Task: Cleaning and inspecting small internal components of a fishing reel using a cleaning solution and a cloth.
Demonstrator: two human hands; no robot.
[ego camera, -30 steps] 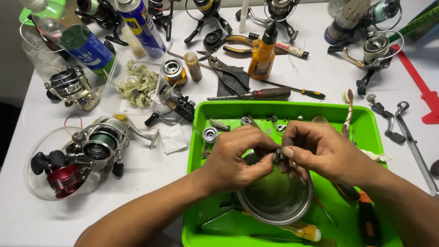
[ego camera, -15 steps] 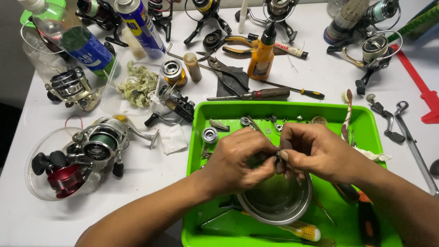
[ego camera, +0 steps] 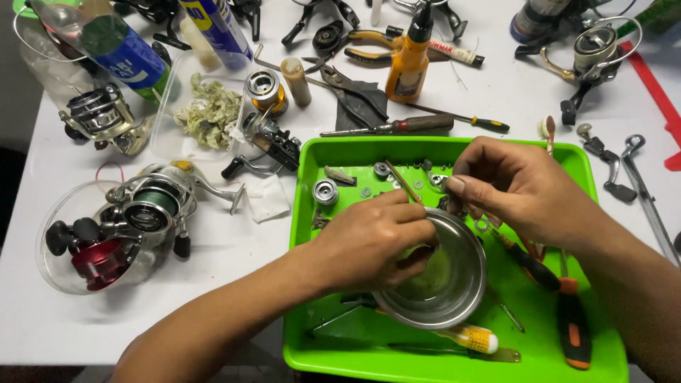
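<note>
Where green tray (ego camera: pixel 599 354) holds steel bowl (ego camera: pixel 436 280): left hand (ego camera: pixel 372 241) curled on bowl's near-left rim, pinching thin brush stick (ego camera: pixel 402 181); right hand (ego camera: pixel 514 188) just beyond far rim, fingertips pressed together, contents hidden.

Single head cam on me, looked steeply down and forward at close range; my hands over the tray (ego camera: pixel 319 159) sat centre, table (ego camera: pixel 42 177) filled the frame.

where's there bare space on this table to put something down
Bare tabletop lies between the fishing reel and the green tray, running to the near edge. The far side, around the screwdriver and oil bottle, is crowded. The tray is full too.
</note>
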